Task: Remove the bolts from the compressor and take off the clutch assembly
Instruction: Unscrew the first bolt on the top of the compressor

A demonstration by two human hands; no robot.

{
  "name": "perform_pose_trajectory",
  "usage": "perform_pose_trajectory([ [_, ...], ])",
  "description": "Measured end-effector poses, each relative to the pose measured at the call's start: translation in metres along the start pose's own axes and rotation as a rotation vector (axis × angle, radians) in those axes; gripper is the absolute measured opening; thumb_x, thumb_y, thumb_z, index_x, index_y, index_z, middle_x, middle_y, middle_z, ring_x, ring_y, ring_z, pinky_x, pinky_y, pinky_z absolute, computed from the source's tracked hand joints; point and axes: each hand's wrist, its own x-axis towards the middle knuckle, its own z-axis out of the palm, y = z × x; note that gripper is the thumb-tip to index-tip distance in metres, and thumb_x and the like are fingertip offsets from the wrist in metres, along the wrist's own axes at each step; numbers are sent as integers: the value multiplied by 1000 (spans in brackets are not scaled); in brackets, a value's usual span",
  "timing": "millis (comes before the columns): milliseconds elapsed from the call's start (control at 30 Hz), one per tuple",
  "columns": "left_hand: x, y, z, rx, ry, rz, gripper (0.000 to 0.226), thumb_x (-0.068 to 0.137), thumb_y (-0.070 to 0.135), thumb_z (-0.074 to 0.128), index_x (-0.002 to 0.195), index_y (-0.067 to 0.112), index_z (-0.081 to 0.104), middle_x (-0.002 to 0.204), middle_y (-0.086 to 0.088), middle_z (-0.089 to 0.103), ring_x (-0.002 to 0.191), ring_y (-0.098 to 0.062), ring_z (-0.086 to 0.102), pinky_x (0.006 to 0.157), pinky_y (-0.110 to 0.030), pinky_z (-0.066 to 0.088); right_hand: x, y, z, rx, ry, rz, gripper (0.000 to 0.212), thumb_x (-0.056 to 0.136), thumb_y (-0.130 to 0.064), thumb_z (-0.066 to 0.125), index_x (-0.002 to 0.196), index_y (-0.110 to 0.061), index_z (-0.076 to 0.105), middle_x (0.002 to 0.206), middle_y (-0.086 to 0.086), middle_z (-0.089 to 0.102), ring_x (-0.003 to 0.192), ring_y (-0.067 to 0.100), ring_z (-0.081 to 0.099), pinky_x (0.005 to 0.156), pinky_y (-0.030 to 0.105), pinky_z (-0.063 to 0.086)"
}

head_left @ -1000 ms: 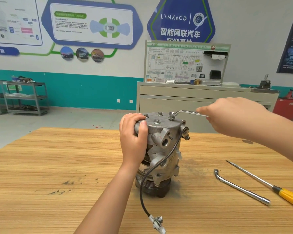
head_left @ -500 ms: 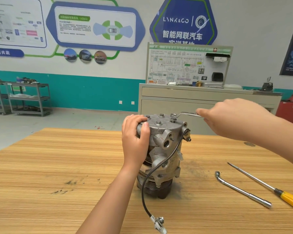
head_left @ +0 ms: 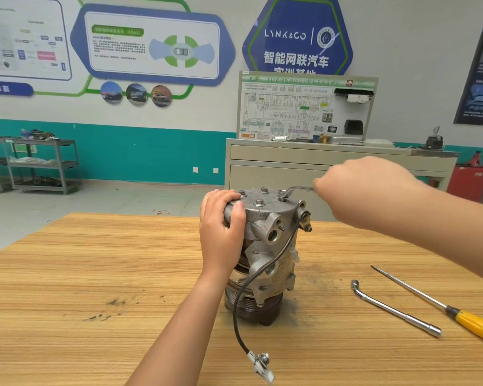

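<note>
A grey metal compressor (head_left: 271, 246) stands upright on the wooden table (head_left: 95, 274), its dark pulley and clutch end (head_left: 254, 307) facing down. Several bolts (head_left: 259, 202) stick up from its top plate. My left hand (head_left: 221, 232) grips the compressor's upper left side. My right hand (head_left: 365, 190) holds the handle of a bent metal wrench (head_left: 296, 189), whose socket end sits on a bolt at the back right of the plate. A black cable (head_left: 240, 302) hangs from the compressor and ends in a connector (head_left: 262, 363) on the table.
On the table to the right lie an L-shaped socket wrench (head_left: 393, 310) and a yellow-handled screwdriver (head_left: 444, 307). Behind the table stand a grey cabinet (head_left: 290, 168) with a wiring board and metal shelving carts (head_left: 39, 162) at the far left.
My right hand has swung the wrench handle slightly, moving a little toward the compressor. My left hand has kept its grip on the compressor.
</note>
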Motion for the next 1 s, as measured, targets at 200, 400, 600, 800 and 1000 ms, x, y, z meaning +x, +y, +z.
perform_pose_trajectory([
  [200, 1, 0, -2, -3, -18, 2, 34, 81, 45, 38, 96, 23, 59, 103, 25, 52, 118, -16, 48, 104, -34, 37, -19, -6, 34, 1, 100, 75, 30, 99, -26, 29, 106, -12, 55, 47, -4, 35, 33, 16, 30, 35, 21, 15],
  [400, 1, -1, -3, 1, -35, -4, 31, 80, 47, 38, 95, 28, 58, 103, 25, 53, 118, -11, 47, 103, -21, 34, 26, 5, 100, 295, 446, 163, 26, 95, -21, 50, 103, -3, 65, 74, 12, 69, 64, 28, 65, 67, 37, 45],
  [600, 3, -5, -6, 18, -54, 7, 24, 80, 48, 39, 93, 37, 56, 100, 32, 54, 114, -5, 48, 101, -19, 36, 130, -3, 89, 510, 401, -245, 36, 99, -26, 39, 134, -23, 48, 138, -4, 49, 127, 14, 44, 96, 32, 37],
  [800, 0, -3, -1, 5, 10, 16, 31, 80, 44, 39, 93, 24, 60, 100, 26, 55, 113, -11, 49, 102, -27, 36, 129, -22, 100, 641, 549, -59, 23, 98, -19, 40, 110, -11, 58, 94, 6, 68, 85, 30, 62, 64, 35, 47],
  [1000, 1, -1, 0, 13, 8, 26, 33, 81, 42, 38, 94, 21, 60, 101, 25, 54, 112, -13, 50, 102, -29, 37, 68, 17, 97, 1040, 481, 196, 32, 99, -23, 34, 129, -15, 44, 56, 5, 47, 50, 25, 46, 50, 35, 37],
])
